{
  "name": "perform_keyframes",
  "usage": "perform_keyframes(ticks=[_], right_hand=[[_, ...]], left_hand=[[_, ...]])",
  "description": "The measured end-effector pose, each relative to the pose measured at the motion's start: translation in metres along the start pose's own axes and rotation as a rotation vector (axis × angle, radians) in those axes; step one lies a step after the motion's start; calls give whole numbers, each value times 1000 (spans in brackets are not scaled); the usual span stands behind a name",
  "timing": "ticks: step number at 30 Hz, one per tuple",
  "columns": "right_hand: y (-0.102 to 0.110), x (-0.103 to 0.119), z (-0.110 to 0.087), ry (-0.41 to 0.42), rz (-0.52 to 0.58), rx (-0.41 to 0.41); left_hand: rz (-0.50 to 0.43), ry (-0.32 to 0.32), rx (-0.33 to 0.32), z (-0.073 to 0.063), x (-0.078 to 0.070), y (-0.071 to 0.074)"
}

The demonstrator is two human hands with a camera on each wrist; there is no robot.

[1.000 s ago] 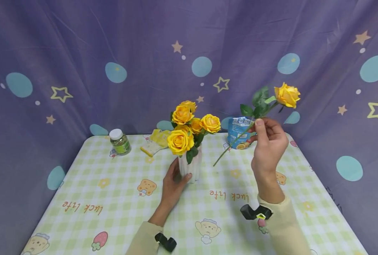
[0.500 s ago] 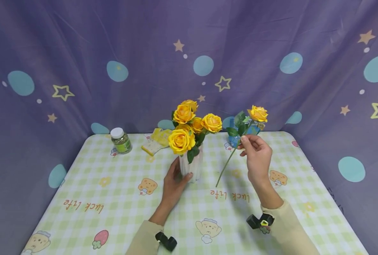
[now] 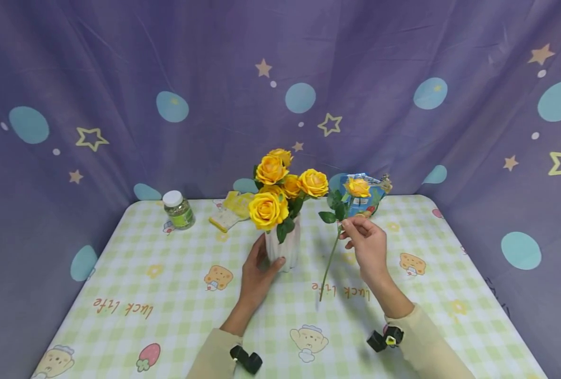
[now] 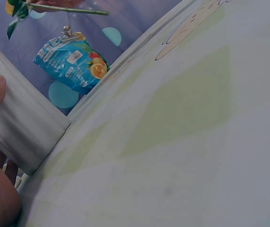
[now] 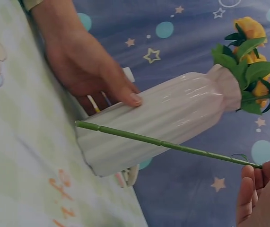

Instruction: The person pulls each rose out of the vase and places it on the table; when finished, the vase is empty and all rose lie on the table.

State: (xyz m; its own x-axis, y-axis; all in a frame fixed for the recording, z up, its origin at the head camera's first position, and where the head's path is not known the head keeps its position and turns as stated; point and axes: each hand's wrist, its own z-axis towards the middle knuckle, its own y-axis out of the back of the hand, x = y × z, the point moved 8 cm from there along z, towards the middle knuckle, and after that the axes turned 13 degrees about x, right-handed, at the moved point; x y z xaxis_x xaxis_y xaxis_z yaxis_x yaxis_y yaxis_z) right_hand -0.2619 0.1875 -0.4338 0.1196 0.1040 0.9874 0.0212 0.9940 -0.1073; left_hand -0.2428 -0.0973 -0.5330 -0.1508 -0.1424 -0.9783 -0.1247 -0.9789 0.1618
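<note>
A white ribbed vase (image 3: 284,252) stands upright on the table, with several yellow roses (image 3: 267,209) in its mouth. My left hand (image 3: 256,280) holds the vase low on its left side, the thumb across the front. To the right of the vase, my right hand (image 3: 368,250) pinches a single yellow rose (image 3: 358,187) by the stem, just under its leaves. That rose is held bloom up, its stem (image 5: 139,137) slanting down and crossing in front of the vase in the right wrist view. The left fingers behind the vase are mostly hidden.
A blue pouch (image 3: 372,204) with a metal clip stands at the back right, partly behind the held rose. At the back left are a white-capped jar (image 3: 179,212) and a yellow-and-white cloth-like item (image 3: 235,208). A purple curtain (image 3: 214,79) hangs behind the checked table (image 3: 176,326).
My right hand has brought the rose down and left, closer to the vase, and its stem has turned from slanted to nearly upright. The left hand and vase stay put.
</note>
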Motion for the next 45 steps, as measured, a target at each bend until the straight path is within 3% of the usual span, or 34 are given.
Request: perform_keyframes(ticks=[10,24,34,45], right_hand=[[-5,-31,1,-164,-21,61],[-14,-67,2,-265,-115,140],[-24,-92,-2,-309,-185,270],[-30,-118,-5,-385,-244,271]], left_hand=[[1,-2,-3,0,0,0],[5,-2,-2,0,-1,0],[1,-7,1,0,0,0],[-8,-25,2,-1,-1,0]])
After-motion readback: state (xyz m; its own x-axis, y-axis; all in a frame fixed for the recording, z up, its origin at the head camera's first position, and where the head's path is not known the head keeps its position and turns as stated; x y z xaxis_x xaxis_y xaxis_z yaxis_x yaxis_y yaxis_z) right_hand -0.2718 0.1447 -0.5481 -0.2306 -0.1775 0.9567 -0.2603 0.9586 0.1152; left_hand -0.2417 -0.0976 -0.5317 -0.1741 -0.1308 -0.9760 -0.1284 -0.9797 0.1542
